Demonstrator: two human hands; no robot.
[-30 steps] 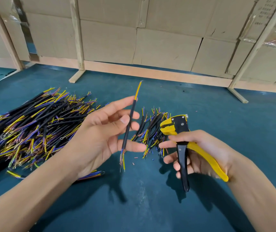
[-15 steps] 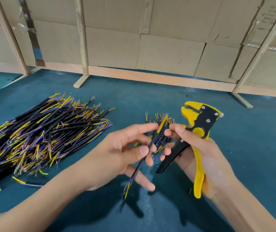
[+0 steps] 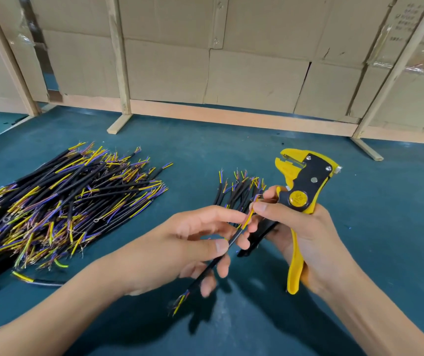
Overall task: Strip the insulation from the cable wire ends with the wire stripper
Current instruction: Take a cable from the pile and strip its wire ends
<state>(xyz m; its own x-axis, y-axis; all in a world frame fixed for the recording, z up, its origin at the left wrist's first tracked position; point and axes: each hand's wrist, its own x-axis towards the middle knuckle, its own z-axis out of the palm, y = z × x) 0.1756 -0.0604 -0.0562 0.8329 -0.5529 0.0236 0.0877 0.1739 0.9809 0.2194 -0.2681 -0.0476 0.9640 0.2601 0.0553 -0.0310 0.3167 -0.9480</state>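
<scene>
My left hand (image 3: 180,247) pinches a short black cable (image 3: 212,264) between thumb and fingers, tilted up to the right. Its upper end shows yellow and purple inner wires (image 3: 248,218); the lower end (image 3: 180,301) is frayed with bare strands. My right hand (image 3: 306,237) grips the yellow and black wire stripper (image 3: 302,187), jaws pointing up and left, handles spread. The right thumb and forefinger also pinch the cable's yellow wire tip.
A big heap of black cables with yellow and purple ends (image 3: 59,201) lies on the teal table (image 3: 385,227) at left. A smaller bundle (image 3: 239,191) lies behind my hands. Cardboard panels on wooden posts (image 3: 121,73) wall off the far edge.
The cable has swung from upright to a slant toward the right. My right hand raised the stripper, turned its jaws upward, and now pinches the cable's upper wire tip.
</scene>
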